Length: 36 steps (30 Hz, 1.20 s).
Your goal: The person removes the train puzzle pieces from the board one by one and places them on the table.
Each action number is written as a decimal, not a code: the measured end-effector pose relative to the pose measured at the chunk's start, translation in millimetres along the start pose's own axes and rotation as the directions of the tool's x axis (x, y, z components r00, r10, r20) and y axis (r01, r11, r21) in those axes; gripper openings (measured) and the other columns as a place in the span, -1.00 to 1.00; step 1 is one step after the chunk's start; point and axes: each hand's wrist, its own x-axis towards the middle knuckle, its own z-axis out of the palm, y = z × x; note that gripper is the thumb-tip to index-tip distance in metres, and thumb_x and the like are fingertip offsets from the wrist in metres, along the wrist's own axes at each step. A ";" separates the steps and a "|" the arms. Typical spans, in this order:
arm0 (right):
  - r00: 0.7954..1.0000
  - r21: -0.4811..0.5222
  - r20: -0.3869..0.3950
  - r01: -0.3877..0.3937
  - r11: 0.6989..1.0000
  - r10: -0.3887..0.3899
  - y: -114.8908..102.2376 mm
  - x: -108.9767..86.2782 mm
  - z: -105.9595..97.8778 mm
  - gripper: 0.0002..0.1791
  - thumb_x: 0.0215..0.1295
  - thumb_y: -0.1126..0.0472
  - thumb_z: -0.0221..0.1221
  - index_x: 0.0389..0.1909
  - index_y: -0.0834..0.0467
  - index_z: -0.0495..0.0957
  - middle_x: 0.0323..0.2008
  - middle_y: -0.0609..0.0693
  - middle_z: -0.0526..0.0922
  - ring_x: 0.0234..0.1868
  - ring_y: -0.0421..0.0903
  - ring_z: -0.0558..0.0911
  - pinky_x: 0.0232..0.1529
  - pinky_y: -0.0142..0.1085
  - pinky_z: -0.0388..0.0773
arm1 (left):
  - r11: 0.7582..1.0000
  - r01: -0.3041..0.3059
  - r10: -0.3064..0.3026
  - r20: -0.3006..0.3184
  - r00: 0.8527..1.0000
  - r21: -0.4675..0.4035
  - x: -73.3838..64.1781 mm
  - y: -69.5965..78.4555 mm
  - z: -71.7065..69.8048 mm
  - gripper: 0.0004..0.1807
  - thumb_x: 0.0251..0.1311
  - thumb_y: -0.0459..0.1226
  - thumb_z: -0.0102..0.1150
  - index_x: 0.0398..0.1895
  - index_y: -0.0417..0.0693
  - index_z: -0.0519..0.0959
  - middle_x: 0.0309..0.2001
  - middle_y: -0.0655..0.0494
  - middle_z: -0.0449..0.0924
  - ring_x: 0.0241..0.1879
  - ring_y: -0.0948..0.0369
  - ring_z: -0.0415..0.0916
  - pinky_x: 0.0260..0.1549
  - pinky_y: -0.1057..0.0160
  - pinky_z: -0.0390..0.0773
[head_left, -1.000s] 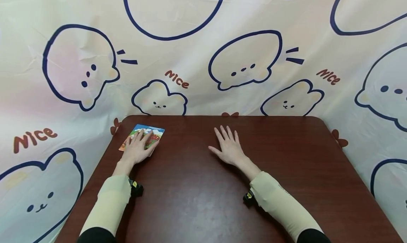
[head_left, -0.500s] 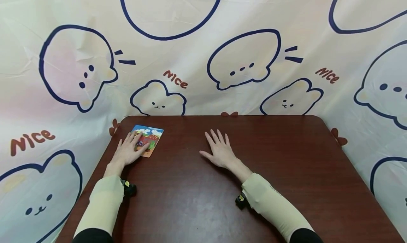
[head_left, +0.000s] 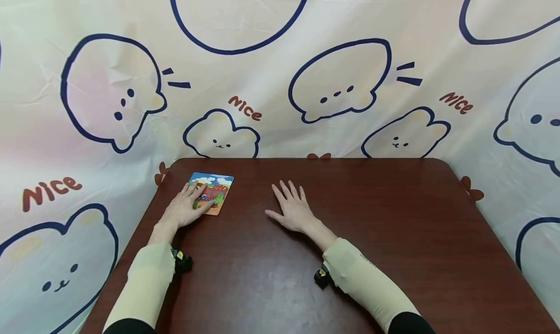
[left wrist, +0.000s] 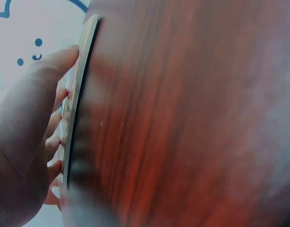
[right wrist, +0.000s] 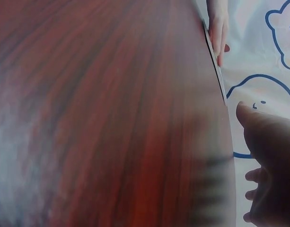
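A thin flat board with a bright cartoon picture lies on the brown table near its far left corner. My left hand rests over the board's left side, fingers stretched and spread, with the thumb across its lower part. In the left wrist view the board's pale edge is seen side-on, fingertips and thumb touching its printed face. My right hand is spread palm down over the table, to the right of the board and apart from it. Part of the picture is hidden under the left hand.
The brown table has rounded far corners. Behind and beside it hangs a pale curtain with blue-outlined cartoon animals. A small black device sits at the left wrist, another such device at the right.
My left hand has shifted left across the board, uncovering more of its right side. The board has turned slightly and moved a little right. My right hand has moved left, toward the board.
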 end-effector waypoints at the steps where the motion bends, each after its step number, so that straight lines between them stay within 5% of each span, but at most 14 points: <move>1: 1.000 0.003 0.001 0.002 1.000 -0.002 -1.1 0.2 0.3 -0.03 0.64 -0.41 0.05 0.83 -0.02 0.00 0.82 0.16 0.01 0.84 0.26 -0.06 0.77 0.34 -0.08 | 1.000 -0.010 0.010 -0.002 1.000 0.001 -0.7 2.2 0.4 0.10 0.50 0.46 -0.08 0.83 -0.01 0.01 0.80 -0.31 -0.15 0.78 -0.39 -0.28 0.66 -0.54 -0.06; 7: 1.000 0.028 -0.001 0.013 1.000 -0.013 -5.3 1.1 1.4 -0.02 0.62 -0.40 0.09 0.82 0.00 0.03 0.81 0.17 0.02 0.84 0.26 -0.05 0.76 0.37 -0.08 | 0.998 -0.065 0.065 -0.017 0.998 0.011 -4.2 15.2 3.3 0.10 0.52 0.43 -0.04 0.82 -0.07 0.03 0.80 -0.30 -0.11 0.78 -0.37 -0.21 0.64 -0.52 0.05; 22: 0.999 -0.005 0.007 0.032 0.999 -0.032 -13.3 4.9 2.5 -0.04 0.64 -0.40 0.05 0.82 0.01 0.04 0.81 0.17 0.02 0.84 0.26 -0.05 0.77 0.35 -0.08 | 0.997 -0.071 0.071 -0.018 0.997 0.024 -14.0 39.9 12.5 0.09 0.52 0.41 -0.01 0.81 -0.12 0.04 0.79 -0.31 -0.06 0.77 -0.36 -0.13 0.64 -0.48 0.11; 36: 0.998 -0.051 0.047 0.054 0.997 -0.052 -21.0 7.4 8.6 -0.01 0.63 -0.42 0.04 0.81 0.06 0.05 0.82 0.13 -0.01 0.85 0.22 -0.06 0.78 0.33 -0.09 | 0.984 -0.174 0.175 -0.029 0.984 0.036 -25.9 66.9 22.0 -0.01 0.54 0.27 0.16 0.78 -0.10 0.16 0.78 -0.24 0.06 0.78 -0.26 -0.05 0.61 -0.42 0.26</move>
